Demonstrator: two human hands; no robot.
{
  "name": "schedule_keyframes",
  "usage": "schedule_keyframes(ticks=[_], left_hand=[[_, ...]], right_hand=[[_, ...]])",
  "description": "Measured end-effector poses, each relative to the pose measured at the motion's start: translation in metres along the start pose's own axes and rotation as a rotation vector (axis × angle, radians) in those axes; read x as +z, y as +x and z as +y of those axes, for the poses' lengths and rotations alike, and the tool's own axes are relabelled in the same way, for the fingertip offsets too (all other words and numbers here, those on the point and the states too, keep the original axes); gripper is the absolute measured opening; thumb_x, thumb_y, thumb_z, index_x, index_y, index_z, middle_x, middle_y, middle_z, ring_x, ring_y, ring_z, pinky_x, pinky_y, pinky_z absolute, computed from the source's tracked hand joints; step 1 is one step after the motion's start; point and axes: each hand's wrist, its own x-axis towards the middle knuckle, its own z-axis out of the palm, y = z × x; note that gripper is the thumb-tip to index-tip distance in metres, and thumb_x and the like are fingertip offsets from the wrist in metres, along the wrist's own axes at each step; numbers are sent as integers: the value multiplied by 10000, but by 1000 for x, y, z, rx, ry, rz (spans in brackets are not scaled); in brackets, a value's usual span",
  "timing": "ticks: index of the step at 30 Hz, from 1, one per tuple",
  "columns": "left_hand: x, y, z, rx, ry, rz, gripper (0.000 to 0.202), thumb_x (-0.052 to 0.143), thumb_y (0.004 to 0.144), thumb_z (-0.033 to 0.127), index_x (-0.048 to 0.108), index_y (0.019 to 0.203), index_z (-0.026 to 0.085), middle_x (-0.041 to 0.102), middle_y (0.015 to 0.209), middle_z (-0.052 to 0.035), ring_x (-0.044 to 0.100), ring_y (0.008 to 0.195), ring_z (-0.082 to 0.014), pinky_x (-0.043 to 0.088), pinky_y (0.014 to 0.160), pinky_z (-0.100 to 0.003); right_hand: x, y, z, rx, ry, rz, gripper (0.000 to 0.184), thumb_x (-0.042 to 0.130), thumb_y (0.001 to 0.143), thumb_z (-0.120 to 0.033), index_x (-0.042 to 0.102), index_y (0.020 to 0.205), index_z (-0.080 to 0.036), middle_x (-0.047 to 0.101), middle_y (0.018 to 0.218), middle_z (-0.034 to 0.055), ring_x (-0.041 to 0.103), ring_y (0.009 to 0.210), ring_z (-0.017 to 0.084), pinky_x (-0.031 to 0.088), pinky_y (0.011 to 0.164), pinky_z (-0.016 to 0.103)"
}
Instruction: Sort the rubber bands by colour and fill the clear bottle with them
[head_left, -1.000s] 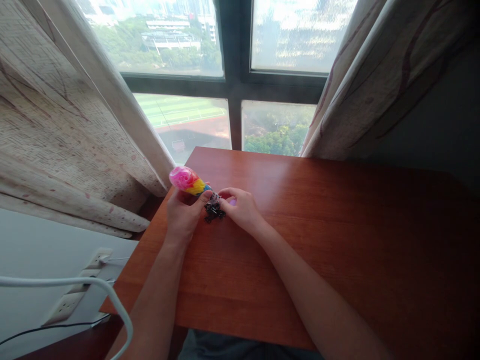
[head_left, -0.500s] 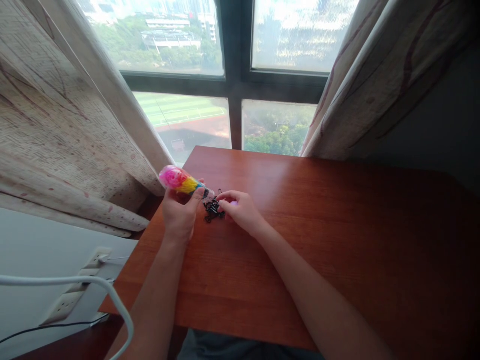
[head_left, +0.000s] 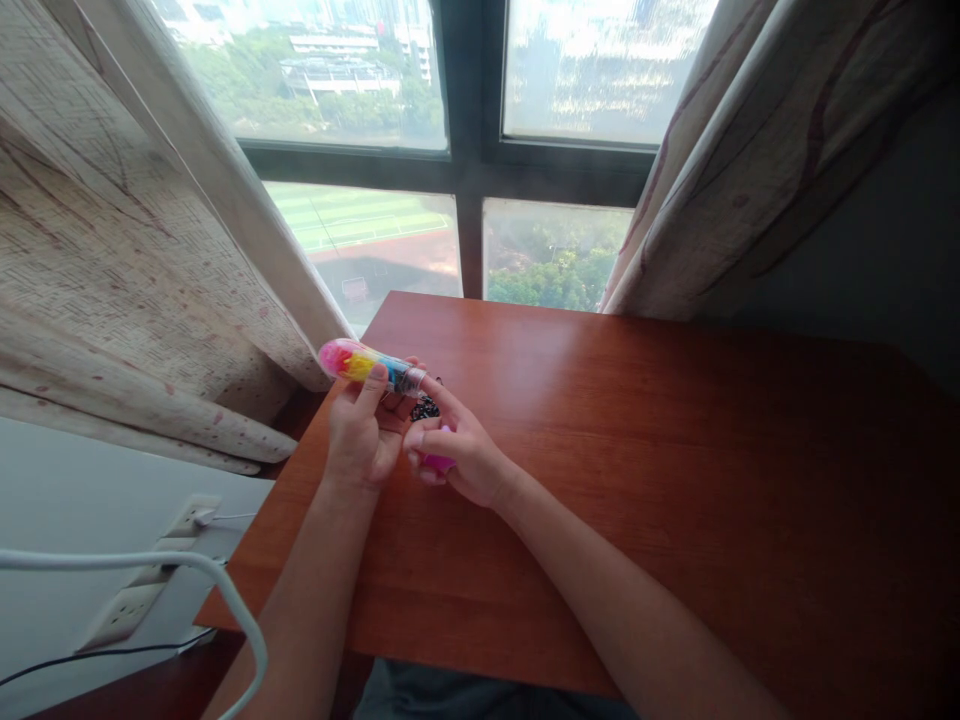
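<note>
A clear plastic bottle lies nearly level in my left hand, thumb on top and fingers beneath. Inside it are small bands in pink, red, yellow and blue, with dark ones near the neck. My right hand points its index finger at the bottle's mouth on the right; whether the tip goes inside is unclear. Its other fingers curl around a pink piece, possibly the cap, partly hidden. Behind the right hand a small heap of black elastic bands sits on the table, partly covered.
The brown wooden table reaches to a window at the back. Patterned curtains hang on both sides. At lower left, a white cable loops in front of wall sockets.
My right hand has left the black heap, and its index finger has stretched toward the bottle's mouth. The bottle has turned more level, and dark bands now show inside its neck.
</note>
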Motion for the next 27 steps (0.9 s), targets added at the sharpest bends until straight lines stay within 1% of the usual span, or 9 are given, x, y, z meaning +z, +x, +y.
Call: schedule_keyframes(ticks=[2,4,7,9,12,14,17,24,27], left_hand=[[2,-1,1,-37,-47,12,348,808,728,335,648,974,150,766,920,-72,739,852,-183,615,745,-255],[2,-2,1,-77,-61,13,333,792,745,336,655,976,139,766,907,-76,739,827,-176,616,726,-247],[2,-4,0,-173,-22,-44,357,777,756,360,663,994,119,766,895,-100,742,774,-194,623,674,-269],[2,-4,-2,-200,12,-83,368,786,745,361,659,992,120,766,906,-111,745,795,-222,629,690,-308],[1,-4,-5,-177,52,-118,371,817,712,331,643,974,135,766,927,-113,741,884,-259,627,768,-365],[1,-4,-6,-159,69,-142,381,826,704,335,636,969,138,764,931,-116,736,918,-270,620,802,-385],[2,-5,-5,-125,96,-152,396,824,705,367,636,964,134,762,934,-121,734,929,-279,616,815,-397],[3,-6,0,-73,123,-120,400,846,678,329,634,959,140,765,915,-102,744,872,-266,621,759,-364],[3,-5,0,-82,120,-120,393,846,679,320,634,958,141,766,882,-93,747,840,-256,622,740,-349]], right_hand=[[1,2,4,-46,-159,-42,877,623,731,-206,223,1500,-336,558,605,-111,458,425,83,367,408,166],[0,5,6,-88,-378,-15,874,602,730,-182,224,1505,-323,547,598,-117,480,431,86,407,441,182],[-4,9,3,-170,-783,107,785,608,707,-153,373,1449,-257,575,652,-86,549,534,97,453,542,197],[-7,11,-2,-190,-999,159,691,621,710,-169,468,1382,-222,580,669,-68,566,574,109,457,576,204],[-10,11,-10,-142,-1133,155,580,619,735,-207,535,1309,-212,563,629,-61,564,536,124,439,525,204],[-9,9,-14,-102,-1120,131,580,614,737,-207,528,1310,-215,568,605,-63,576,517,132,435,492,201],[-8,6,-17,-50,-1022,98,669,618,733,-202,454,1381,-234,578,578,-79,593,486,134,456,471,198],[-7,-2,-18,117,-507,-24,786,544,733,-157,265,1463,-237,585,544,-108,551,389,105,403,356,149],[-6,-3,-17,127,-402,-14,752,548,718,-153,301,1425,-219,597,549,-104,538,378,101,393,336,144]])
